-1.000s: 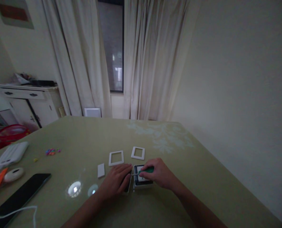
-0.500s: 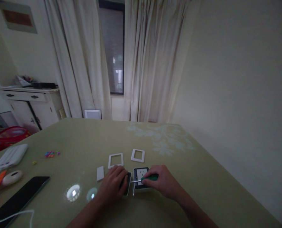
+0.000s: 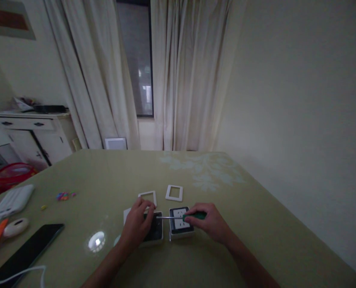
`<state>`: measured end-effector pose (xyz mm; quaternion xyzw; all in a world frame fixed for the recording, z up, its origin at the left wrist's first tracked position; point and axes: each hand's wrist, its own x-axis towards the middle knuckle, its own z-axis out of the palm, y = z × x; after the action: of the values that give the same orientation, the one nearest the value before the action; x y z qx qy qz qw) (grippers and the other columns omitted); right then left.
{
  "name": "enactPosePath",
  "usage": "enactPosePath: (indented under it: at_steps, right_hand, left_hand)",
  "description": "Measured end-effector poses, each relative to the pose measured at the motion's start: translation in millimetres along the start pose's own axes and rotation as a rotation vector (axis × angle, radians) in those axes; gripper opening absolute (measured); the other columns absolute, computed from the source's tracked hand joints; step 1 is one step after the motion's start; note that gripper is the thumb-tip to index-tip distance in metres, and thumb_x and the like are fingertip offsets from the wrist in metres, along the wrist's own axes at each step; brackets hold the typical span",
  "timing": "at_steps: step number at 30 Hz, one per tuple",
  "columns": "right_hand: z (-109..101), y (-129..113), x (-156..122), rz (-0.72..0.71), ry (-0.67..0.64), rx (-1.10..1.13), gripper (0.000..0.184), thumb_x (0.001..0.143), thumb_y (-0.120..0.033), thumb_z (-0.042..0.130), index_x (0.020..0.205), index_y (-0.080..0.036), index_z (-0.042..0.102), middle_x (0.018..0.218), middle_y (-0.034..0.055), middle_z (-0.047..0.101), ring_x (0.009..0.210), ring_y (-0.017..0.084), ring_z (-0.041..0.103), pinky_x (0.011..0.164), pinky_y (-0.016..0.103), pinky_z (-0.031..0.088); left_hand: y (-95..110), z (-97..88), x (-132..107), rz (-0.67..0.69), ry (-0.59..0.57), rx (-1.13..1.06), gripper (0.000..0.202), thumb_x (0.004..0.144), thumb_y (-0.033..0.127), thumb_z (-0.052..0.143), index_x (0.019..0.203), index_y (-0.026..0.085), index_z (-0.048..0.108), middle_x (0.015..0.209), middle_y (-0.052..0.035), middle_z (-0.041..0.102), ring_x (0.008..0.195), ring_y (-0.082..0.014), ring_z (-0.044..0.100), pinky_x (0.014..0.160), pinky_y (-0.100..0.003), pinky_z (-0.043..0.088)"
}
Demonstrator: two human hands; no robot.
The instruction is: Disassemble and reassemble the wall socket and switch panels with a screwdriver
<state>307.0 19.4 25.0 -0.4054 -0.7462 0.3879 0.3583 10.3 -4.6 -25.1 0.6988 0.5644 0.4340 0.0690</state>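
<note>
A pale green table [image 3: 112, 172] spans the lower field, with a dark smartphone [image 3: 30, 250] lying at its left. The left hand [image 3: 137, 224] lies over the left part of a white box with a dark face [image 3: 156, 229]; whether its fingers clamp the box cannot be told. The right hand [image 3: 210, 220] is closed on the green handle of a screwdriver [image 3: 183, 217], whose shaft crosses above a multi-slot electrical socket [image 3: 180, 225] just right of the box. The tip is over the dark face; contact is unclear. Beyond are two white frames [image 3: 174, 199], one partly hidden by the left hand. Small colourful pieces [image 3: 64, 196] lie farther left.
</note>
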Motion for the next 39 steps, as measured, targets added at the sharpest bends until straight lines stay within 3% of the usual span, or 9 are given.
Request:
enactPosePath:
  at_steps: [4,8,15,18,21,25,28,35,39]
  right_hand:
    - [-3,5,3,0.045,0.039,0.053,0.034,0.082,-0.052,0.083,0.090,-0.020,0.087,0.079,0.0070,0.080,0.071,0.022,0.071,0.070,0.031,0.052]
    - [-1,9,4,0.064,0.024,0.064,0.036,0.082,-0.053,0.083,0.090,-0.019,0.087,0.074,0.0062,0.077,0.063,0.019,0.065,0.062,0.029,0.050]
    - [-1,7,1,0.089,0.005,0.068,0.036,0.082,-0.053,0.083,0.093,-0.019,0.087,0.080,0.0077,0.079,0.067,0.020,0.067,0.062,0.029,0.050]
    - [-3,6,1,0.094,0.009,0.060,0.035,0.082,-0.052,0.082,0.092,-0.019,0.087,0.081,0.0079,0.079,0.066,0.019,0.066,0.061,0.028,0.050]
    - [-5,7,2,0.092,0.016,0.066,0.036,0.082,-0.053,0.082,0.091,-0.019,0.087,0.080,0.0077,0.079,0.065,0.019,0.065,0.060,0.028,0.049]
    - [-5,10,3,0.095,0.018,0.074,0.037,0.082,-0.054,0.082,0.092,-0.018,0.086,0.078,0.0069,0.078,0.063,0.018,0.063,0.059,0.028,0.048]
    - [-4,12,3,0.101,0.009,0.066,0.040,0.082,-0.056,0.082,0.092,-0.018,0.086,0.077,0.0067,0.078,0.062,0.017,0.063,0.060,0.028,0.048]
    - [-3,12,4,0.108,-0.013,0.082,0.043,0.083,-0.059,0.080,0.090,-0.017,0.085,0.077,0.0068,0.078,0.060,0.016,0.063,0.060,0.028,0.049]
    - [-3,13,5,0.100,-0.028,0.077,0.043,0.086,-0.059,0.078,0.090,-0.017,0.085,0.076,0.0062,0.077,0.060,0.016,0.063,0.061,0.028,0.049]
  left_hand:
    - [-28,-14.5,15,-0.128,0.034,-0.017,0.042,0.107,0.049,0.038,0.094,0.024,0.069,0.089,-0.0053,0.068,0.082,-0.0256,0.066,0.074,-0.036,0.055]
    - [-48,-18.7,24,-0.115,-0.019,0.035,0.041,0.104,0.049,0.039,0.092,0.024,0.068,0.090,-0.0067,0.067,0.087,-0.0273,0.068,0.082,-0.040,0.056]
    - [-47,-11.6,22,-0.038,-0.204,0.107,0.035,0.103,0.042,0.045,0.095,0.024,0.075,0.099,-0.0088,0.074,0.097,-0.0291,0.071,0.093,-0.042,0.055]
    - [-53,-27.0,23,-0.056,-0.184,0.160,0.034,0.101,0.042,0.048,0.098,0.023,0.076,0.104,-0.0117,0.076,0.101,-0.0326,0.070,0.097,-0.047,0.052]
    - [-62,-52.7,24,-0.082,-0.223,0.139,0.036,0.098,0.049,0.052,0.102,0.023,0.076,0.104,-0.0105,0.076,0.102,-0.0314,0.070,0.096,-0.044,0.053]
    - [-60,-79.8,19,-0.100,-0.507,0.061,0.044,0.083,0.050,0.073,0.121,0.027,0.074,0.128,-0.0083,0.073,0.122,-0.0338,0.065,0.110,-0.046,0.049]
    - [-49,-84.0,15,-0.119,-0.655,0.087,0.056,0.068,0.038,0.087,0.122,0.029,0.075,0.137,-0.0073,0.068,0.130,-0.0358,0.060,0.112,-0.046,0.047]
    - [-53,-80.1,17,-0.149,-0.663,0.079,0.024,0.075,0.034,0.078,0.096,0.024,0.076,0.110,-0.0049,0.074,0.106,-0.0292,0.070,0.097,-0.038,0.054]
    - [-60,-80.9,14,-0.108,-0.630,0.012,0.022,0.076,0.034,0.077,0.094,0.023,0.076,0.121,-0.0072,0.075,0.114,-0.0299,0.069,0.104,-0.040,0.052]
